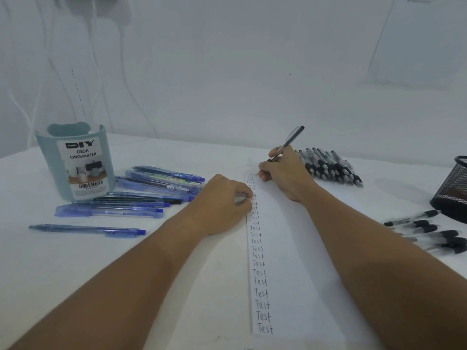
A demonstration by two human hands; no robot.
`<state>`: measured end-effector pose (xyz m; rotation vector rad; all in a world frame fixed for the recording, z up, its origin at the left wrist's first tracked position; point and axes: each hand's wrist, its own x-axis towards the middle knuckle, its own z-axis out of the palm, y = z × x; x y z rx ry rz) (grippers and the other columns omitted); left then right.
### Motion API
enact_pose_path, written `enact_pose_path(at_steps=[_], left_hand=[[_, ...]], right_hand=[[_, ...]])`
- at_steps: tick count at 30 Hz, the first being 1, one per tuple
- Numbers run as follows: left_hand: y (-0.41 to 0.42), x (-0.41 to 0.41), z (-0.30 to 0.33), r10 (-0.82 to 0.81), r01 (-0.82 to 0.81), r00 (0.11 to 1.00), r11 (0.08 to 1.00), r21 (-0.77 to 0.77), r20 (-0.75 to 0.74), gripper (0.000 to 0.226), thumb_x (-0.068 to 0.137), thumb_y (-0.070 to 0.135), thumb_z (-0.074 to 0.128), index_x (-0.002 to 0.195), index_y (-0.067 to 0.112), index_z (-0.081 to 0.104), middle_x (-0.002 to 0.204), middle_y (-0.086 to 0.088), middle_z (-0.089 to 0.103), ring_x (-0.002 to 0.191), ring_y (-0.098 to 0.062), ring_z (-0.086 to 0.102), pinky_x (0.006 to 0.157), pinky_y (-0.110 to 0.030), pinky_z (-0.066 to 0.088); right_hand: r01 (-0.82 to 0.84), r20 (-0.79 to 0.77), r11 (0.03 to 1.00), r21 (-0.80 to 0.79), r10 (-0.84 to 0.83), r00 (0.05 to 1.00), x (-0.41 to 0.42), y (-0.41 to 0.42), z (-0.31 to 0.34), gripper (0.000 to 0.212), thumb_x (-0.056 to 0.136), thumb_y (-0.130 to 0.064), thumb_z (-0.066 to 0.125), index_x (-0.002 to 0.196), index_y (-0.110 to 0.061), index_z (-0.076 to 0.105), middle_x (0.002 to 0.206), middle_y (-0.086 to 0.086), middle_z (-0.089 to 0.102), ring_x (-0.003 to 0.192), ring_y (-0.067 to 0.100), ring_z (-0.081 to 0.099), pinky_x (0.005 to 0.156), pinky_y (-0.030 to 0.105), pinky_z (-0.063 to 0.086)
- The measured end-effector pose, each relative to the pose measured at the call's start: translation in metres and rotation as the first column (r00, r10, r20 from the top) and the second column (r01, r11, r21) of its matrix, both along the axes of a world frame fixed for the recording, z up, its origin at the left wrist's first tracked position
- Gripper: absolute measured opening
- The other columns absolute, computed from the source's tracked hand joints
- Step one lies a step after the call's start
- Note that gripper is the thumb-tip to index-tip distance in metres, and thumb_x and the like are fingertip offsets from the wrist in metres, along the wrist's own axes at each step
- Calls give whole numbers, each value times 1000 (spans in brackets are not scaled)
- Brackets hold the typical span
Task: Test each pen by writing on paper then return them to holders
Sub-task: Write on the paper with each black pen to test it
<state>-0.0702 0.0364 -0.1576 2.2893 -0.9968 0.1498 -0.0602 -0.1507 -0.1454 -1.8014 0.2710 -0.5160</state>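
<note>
White paper strip (278,248) lies lengthwise on tabletop (177,299), left margin filled with column of "Test". Right hand (283,173) pinches black pen (288,142), tip at top of column: writing step under way. Left hand (225,200), fingers curled, holding nothing, presses paper edge. Next likely: lift pen, drop into mesh holder (452,188) at right. Black pens (328,165) piled behind; blue pens (141,195) beside teal organizer (75,162). White wall behind.
</note>
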Motion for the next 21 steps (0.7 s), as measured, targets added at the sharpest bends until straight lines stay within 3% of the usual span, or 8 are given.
enact_pose_path(at_steps=[5, 9, 13, 21], left_hand=[[1, -1, 1, -9, 9, 1000, 1000, 1, 19, 26, 92, 26, 53, 116, 26, 65, 117, 9, 62, 121, -7, 38, 89, -16, 30], [1, -1, 1, -11, 11, 1000, 1000, 9, 22, 27, 93, 27, 53, 117, 26, 65, 119, 8, 62, 120, -6, 39, 88, -15, 29], [1, 0, -1, 1, -1, 1000, 1000, -2, 12, 26, 91, 27, 54, 115, 27, 66, 120, 5, 61, 118, -6, 42, 86, -15, 30], [1, 0, 0, -7, 7, 1000, 1000, -4, 8, 26, 91, 26, 54, 115, 26, 66, 117, 6, 61, 118, -6, 40, 86, -14, 29]], right_hand=[[9, -7, 1000, -18, -9, 1000, 0, 1, 1, 27, 90, 3, 58, 91, -17, 40, 78, 16, 63, 56, 19, 58, 69, 31, 54], [17, -4, 1000, -7, -17, 1000, 0, 1, 1, 27, 89, 6, 55, 91, -16, 39, 75, 16, 60, 54, 19, 55, 56, 27, 49], [15, -3, 1000, -9, -15, 1000, 0, 0, 1, 27, 90, 6, 54, 92, -15, 39, 76, 17, 59, 55, 19, 56, 56, 27, 49], [27, 18, 996, 89, -29, 999, 0, -2, 1, 30, 87, 10, 56, 89, -14, 39, 71, 14, 56, 57, 25, 54, 56, 32, 47]])
